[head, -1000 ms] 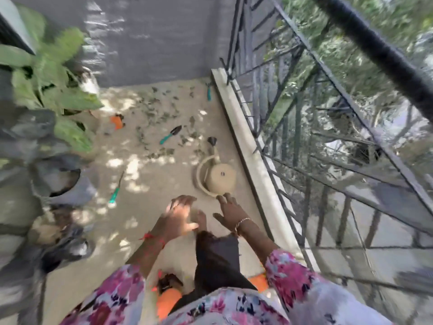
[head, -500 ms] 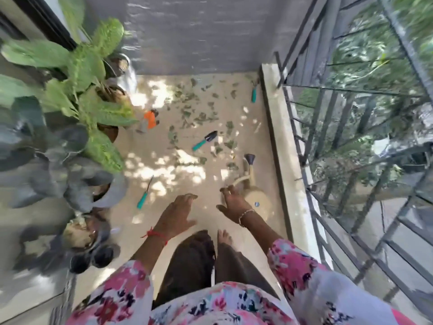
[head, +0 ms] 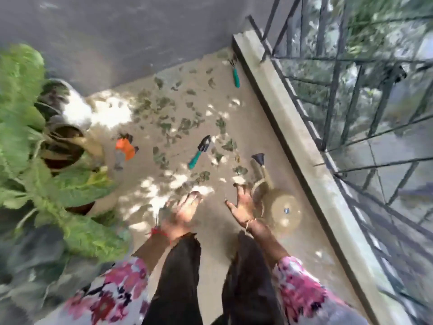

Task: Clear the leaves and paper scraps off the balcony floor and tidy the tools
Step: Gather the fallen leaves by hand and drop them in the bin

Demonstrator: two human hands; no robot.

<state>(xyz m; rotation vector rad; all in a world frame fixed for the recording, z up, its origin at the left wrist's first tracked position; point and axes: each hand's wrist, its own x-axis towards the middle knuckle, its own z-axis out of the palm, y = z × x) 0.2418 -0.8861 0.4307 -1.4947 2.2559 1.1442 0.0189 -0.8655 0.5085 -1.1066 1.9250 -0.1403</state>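
Observation:
Several dry green leaves (head: 185, 124) lie scattered over the beige balcony floor (head: 210, 231) ahead of me. A teal-handled trowel (head: 199, 152) lies among them. A teal-handled hand rake (head: 235, 72) rests near the far corner by the ledge. An orange spray bottle (head: 125, 146) lies by the pots on the left. A beige watering can (head: 276, 202) stands at the right. My left hand (head: 181, 214) hovers open above the floor, holding nothing. My right hand (head: 242, 204) is spread open just left of the can, not gripping it.
Potted plants with big green leaves (head: 46, 184) crowd the left side. A concrete ledge (head: 302, 141) with a black metal railing (head: 351, 113) bounds the right. A grey wall (head: 117, 31) closes the far end. My dark trouser legs (head: 182, 277) are below.
The view has swung and closed in on the floor. Both hands stay open and have drifted slightly forward; the right one is now beside the watering can's handle.

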